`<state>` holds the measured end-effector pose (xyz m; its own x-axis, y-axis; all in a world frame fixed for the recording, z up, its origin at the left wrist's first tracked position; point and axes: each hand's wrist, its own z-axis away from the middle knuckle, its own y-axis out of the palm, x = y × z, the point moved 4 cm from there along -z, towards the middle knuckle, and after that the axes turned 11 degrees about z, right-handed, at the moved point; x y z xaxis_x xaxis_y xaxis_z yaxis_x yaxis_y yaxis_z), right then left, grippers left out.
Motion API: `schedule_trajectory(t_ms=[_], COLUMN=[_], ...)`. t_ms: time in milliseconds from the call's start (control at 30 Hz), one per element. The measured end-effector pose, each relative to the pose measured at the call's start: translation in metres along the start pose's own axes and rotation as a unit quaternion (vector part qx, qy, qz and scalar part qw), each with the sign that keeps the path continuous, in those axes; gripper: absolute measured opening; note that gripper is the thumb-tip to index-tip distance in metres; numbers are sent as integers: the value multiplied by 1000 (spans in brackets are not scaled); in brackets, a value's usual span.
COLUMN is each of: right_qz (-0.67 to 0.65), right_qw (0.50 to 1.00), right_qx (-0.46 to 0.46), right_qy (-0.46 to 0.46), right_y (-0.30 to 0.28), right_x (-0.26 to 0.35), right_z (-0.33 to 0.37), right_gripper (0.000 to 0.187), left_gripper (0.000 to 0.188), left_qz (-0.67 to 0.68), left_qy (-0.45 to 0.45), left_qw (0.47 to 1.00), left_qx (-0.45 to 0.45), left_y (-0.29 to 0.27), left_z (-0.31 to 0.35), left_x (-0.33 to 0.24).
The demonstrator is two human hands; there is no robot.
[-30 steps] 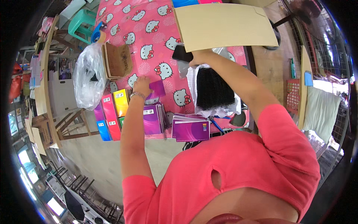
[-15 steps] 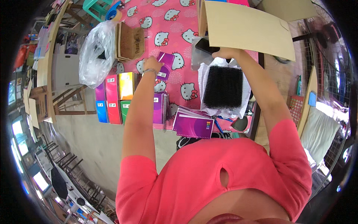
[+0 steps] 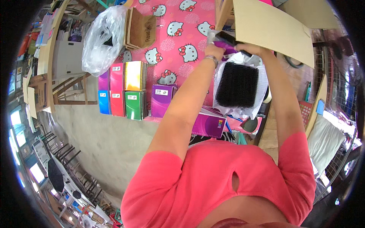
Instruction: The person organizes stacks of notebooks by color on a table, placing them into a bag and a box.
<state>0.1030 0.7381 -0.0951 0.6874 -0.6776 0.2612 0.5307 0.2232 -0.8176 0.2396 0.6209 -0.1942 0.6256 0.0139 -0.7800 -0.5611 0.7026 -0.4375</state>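
My left hand (image 3: 215, 51) is closed on a small purple notebook (image 3: 228, 48), mostly hidden between my hands. My right hand (image 3: 249, 49) reaches in beside it with curled fingers. A dark object shows under those fingers, but its kind is unclear. Just beyond them, a black oblong thing (image 3: 225, 38) lies on clear plastic. Nearer to me, a block of black looped wire, like binding coils (image 3: 236, 85), rests on crumpled white paper (image 3: 262, 85). Left of my left forearm stands a stack of purple spiral notebooks (image 3: 161, 100). Loose purple covers (image 3: 208, 125) lie at the table's near edge.
Red (image 3: 117, 103), green (image 3: 134, 106), blue (image 3: 104, 102) and yellow (image 3: 133, 78) notebooks stand in stacks at left. Behind them are a clear plastic bag (image 3: 100, 41) and a brown board holder (image 3: 142, 32). A cardboard box (image 3: 272, 26) overhangs the pink-covered table (image 3: 171, 49) at right.
My left hand has carried the purple notebook rightward from the middle of the table to beside my right hand. The view has shifted slightly.
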Motion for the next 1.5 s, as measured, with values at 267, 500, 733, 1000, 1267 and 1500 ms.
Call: schedule_trajectory(t_ms=[267,500,733,1000,1267,1500], right_qz=[93,-242,-585,-672,-631,-589], right_qw=[978,946,801,729,724,759], right_qx=[-182,-207,-126,38,6,-45], right_qy=[-28,-56,-7,122,279,274], right_y=[6,11,113,188,231,270], right_x=[-8,34,106,286,288,292], right_z=[-1,157,260,141,145,130], right_gripper=[57,25,27,84,89,81], left_gripper=[51,49,63,75,71,38], left_qz=[-144,-29,41,234,217,283], left_qy=[63,228,19,-106,-145,-160], left_qw=[981,972,997,961,957,934], left_qx=[115,49,58,105,127,150], left_y=[-18,-195,-279,-240,-235,-227], left_z=[12,55,148,173,197,150], left_x=[-1,6,168,157,130,196])
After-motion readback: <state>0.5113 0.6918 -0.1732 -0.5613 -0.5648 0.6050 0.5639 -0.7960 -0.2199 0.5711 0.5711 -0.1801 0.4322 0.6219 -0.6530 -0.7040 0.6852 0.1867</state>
